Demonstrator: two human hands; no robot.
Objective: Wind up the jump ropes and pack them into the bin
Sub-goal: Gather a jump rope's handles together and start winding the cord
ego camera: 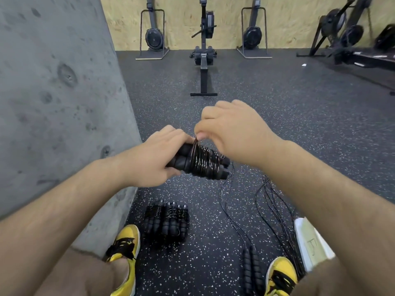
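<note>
My left hand (157,158) grips the two black ribbed handles of a jump rope (205,163), held side by side in mid-air. Thin dark cord is coiled round them in many turns. My right hand (230,129) pinches the cord just above the coils at their left end. On the floor below lie several wound ropes (166,223) in a tight row. Loose cords (271,201) trail across the floor to the right, and an unwound pair of black handles (250,270) lies beside my right shoe. The white bin (310,242) shows partly under my right forearm.
A grey concrete wall (59,99) rises close on the left. My yellow shoes (126,248) stand at the bottom. A rowing machine (204,60) lies straight ahead on the speckled rubber floor, with more machines upright along the plywood wall.
</note>
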